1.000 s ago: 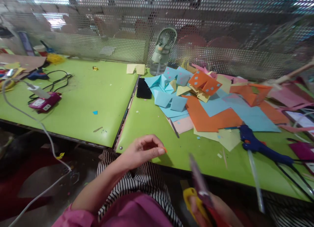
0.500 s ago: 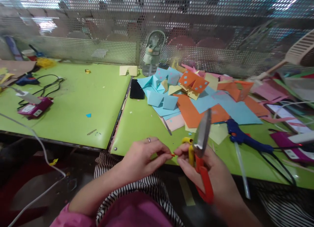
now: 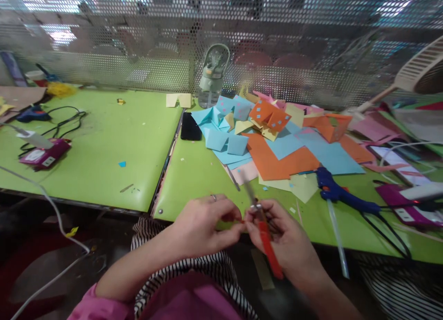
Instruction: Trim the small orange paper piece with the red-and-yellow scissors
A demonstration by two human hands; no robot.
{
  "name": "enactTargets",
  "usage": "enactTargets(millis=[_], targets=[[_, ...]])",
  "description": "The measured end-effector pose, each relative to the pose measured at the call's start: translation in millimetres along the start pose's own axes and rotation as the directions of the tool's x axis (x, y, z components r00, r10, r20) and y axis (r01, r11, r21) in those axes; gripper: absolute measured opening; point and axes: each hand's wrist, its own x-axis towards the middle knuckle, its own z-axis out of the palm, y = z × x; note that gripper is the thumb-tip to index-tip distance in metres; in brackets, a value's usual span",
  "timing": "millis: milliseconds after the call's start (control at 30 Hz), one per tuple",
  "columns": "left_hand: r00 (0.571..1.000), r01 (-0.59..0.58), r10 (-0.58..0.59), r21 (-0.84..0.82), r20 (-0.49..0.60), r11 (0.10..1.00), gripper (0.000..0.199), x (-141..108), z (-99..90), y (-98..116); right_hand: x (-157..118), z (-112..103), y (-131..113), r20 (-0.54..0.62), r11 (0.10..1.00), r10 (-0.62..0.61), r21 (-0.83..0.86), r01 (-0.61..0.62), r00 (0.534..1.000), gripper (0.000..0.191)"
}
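Observation:
My left hand point(image 3: 209, 225), with a ring on one finger, pinches a tiny orange piece point(image 3: 243, 222) at the front edge of the green table point(image 3: 194, 186). Close against its fingertips is my right hand point(image 3: 282, 239), closed around scissors point(image 3: 267, 246) with red handles. The scissor blades point up and slightly left, blurred by motion. My right fingertips meet the left ones around the tiny piece, which is mostly hidden.
Folded blue and orange papers point(image 3: 280, 163) lie beyond my hands, near a black phone point(image 3: 191, 126) and a bottle point(image 3: 211, 80). A blue glue gun point(image 3: 332, 186) rests at the right. Purple power strips point(image 3: 44, 154) sit far left and right.
The scissors have turned in my right hand, so their blades tip left and lower. The yellow part by the fingers is no longer visible. My left hand has barely moved.

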Motion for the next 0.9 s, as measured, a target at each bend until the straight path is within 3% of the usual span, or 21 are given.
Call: enactTargets(millis=[100,200,267,333,500,767,900], targets=[[0.989,0.045,-0.092,-0.361,-0.114,0.932,0.018,-0.2,10.2,-0.9,0.2,12.4,2.6,-0.185,0.987,-0.068,0.134,0.094,0.980,0.018],[0.959,0.068,-0.232,-0.663,-0.163,0.746,0.018,-0.7,28.5,-5.1,-1.9,24.0,9.0,-0.276,0.969,-0.074,0.209,0.135,0.958,0.019],[0.936,0.078,-0.316,-0.784,-0.155,0.616,0.018,-1.3,39.0,-8.1,-4.0,30.3,15.7,-0.325,0.961,-0.040,0.246,0.125,0.945,0.019],[0.918,0.066,-0.358,-0.828,-0.167,0.556,0.018,-2.0,44.8,-10.0,-5.6,35.1,21.5,-0.357,0.958,-0.012,0.263,0.113,0.934,0.020],[0.899,0.044,-0.390,-0.847,-0.197,0.529,0.019,-2.9,43.8,-10.2,-6.0,40.0,22.7,-0.373,0.977,-0.002,0.198,0.081,0.928,0.022],[0.901,0.092,-0.407,-0.851,-0.149,0.517,0.017,-0.9,41.1,-12.0,-3.0,43.5,23.6,-0.356,0.969,-0.066,0.198,0.144,0.932,0.027],[0.918,0.094,-0.359,-0.784,-0.170,0.613,0.011,-2.1,36.2,-12.2,-2.7,41.9,19.8,-0.344,0.970,-0.107,0.168,0.173,0.933,0.023]])
